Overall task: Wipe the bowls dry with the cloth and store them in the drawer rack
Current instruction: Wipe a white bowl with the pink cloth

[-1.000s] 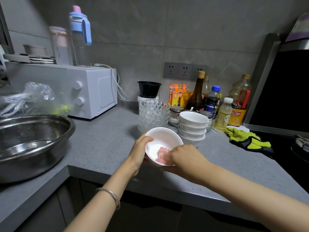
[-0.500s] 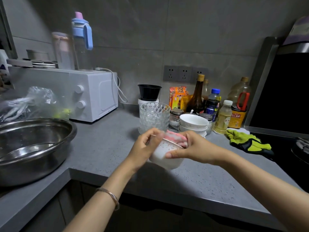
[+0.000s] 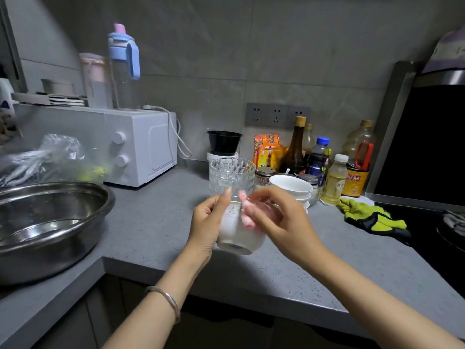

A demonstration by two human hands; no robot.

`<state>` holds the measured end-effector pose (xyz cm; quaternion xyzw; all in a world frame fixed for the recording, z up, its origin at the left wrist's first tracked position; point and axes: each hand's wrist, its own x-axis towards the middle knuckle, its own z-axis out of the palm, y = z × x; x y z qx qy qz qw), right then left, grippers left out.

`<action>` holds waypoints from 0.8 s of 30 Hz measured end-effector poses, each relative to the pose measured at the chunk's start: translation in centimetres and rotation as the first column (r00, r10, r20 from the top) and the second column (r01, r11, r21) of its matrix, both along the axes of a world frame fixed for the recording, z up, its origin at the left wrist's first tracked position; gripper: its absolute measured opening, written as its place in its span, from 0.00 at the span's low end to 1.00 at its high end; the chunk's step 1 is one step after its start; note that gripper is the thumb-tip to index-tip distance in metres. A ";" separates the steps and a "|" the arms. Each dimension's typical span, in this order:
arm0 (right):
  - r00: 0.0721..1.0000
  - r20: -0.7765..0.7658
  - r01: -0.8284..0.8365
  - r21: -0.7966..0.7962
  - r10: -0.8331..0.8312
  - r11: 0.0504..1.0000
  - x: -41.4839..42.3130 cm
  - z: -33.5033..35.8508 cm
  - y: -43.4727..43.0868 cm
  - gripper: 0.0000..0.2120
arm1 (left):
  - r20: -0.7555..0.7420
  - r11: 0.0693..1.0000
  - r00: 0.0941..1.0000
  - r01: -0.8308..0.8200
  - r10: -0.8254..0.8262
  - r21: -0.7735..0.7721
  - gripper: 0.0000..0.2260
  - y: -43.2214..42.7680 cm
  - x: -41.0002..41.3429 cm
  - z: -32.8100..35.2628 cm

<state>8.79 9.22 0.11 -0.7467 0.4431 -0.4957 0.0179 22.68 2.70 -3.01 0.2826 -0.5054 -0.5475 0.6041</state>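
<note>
My left hand (image 3: 207,220) grips a small white bowl (image 3: 239,233) by its left side, above the counter, its foot ring turned toward me. My right hand (image 3: 279,217) pinches a pink cloth (image 3: 247,214) against the bowl's outer wall near the rim. Behind them a stack of white bowls (image 3: 292,188) sits on the counter, and to its left stands a stack of clear glass bowls (image 3: 232,173). The drawer rack is not in view.
A large steel basin (image 3: 50,222) fills the left counter. A white microwave (image 3: 141,144) stands behind it. Sauce and oil bottles (image 3: 334,172) line the back wall. A yellow-green glove (image 3: 370,216) lies beside the black hob (image 3: 440,238) at right. Grey counter edge (image 3: 226,280) runs below my hands.
The bowl was open toward me with the cloth inside; now it is tipped away, foot toward me, and my right hand has brought the cloth over the rim onto the outer wall.
</note>
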 end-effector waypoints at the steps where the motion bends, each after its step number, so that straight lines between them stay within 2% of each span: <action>1: 1.000 -0.010 0.018 0.011 -0.017 1.000 0.3 -0.1 -0.3 0.15 | -0.001 1.000 1.000 -0.002 0.002 0.007 0.18 0.1 -0.3 0.0; 4: 0.998 -0.023 0.054 0.082 -0.052 0.995 0.5 -0.2 -0.9 0.20 | -0.017 1.000 1.000 0.004 -0.003 0.028 0.17 0.4 -0.6 0.4; 6: 1.000 0.007 0.012 0.110 -0.013 0.994 0.3 -0.3 -0.9 0.22 | -0.050 0.998 0.998 0.026 -0.023 0.053 0.19 0.6 -0.5 0.7; 10: 0.941 0.311 -0.197 0.175 0.136 0.965 -0.1 -0.7 -0.4 0.21 | -0.137 0.961 0.978 0.183 -0.157 0.206 0.31 0.6 -0.1 0.6; 12: 0.926 0.349 -0.214 0.180 0.141 0.960 -0.2 -0.9 -0.3 0.22 | -0.124 0.943 0.969 0.237 -0.212 0.235 0.35 0.8 -0.1 0.6; 14: 0.932 0.339 -0.204 0.200 0.128 0.958 -0.4 -0.8 -0.3 0.20 | -0.010 0.971 0.987 0.160 -0.161 0.180 0.28 0.5 0.1 0.7; 16: 0.940 0.326 -0.176 0.224 0.097 0.958 -0.6 -0.3 -0.3 0.17 | 0.151 0.997 0.986 0.074 -0.068 -0.035 0.15 0.1 0.4 1.2; 18: 0.957 0.280 -0.139 0.234 0.070 0.962 -0.7 0.1 -0.3 0.15 | 0.320 0.966 0.947 0.098 -0.017 -0.238 0.18 0.3 0.3 2.1; 20: 0.971 0.232 -0.116 0.230 0.061 0.966 -0.6 0.1 -0.4 0.14 | 0.429 0.938 0.901 0.088 0.069 -0.336 0.22 0.8 -0.2 2.4; 22: 0.970 0.232 -0.126 0.207 0.076 0.970 -0.3 -0.1 -0.4 0.15 | 0.390 0.943 0.916 0.042 0.096 -0.330 0.23 1.1 -0.5 2.4; 24: 0.958 0.265 -0.157 0.171 0.108 0.973 0.0 -0.1 -0.2 0.16 | 0.243 0.977 0.969 -0.002 0.055 -0.213 0.22 1.4 -0.7 2.6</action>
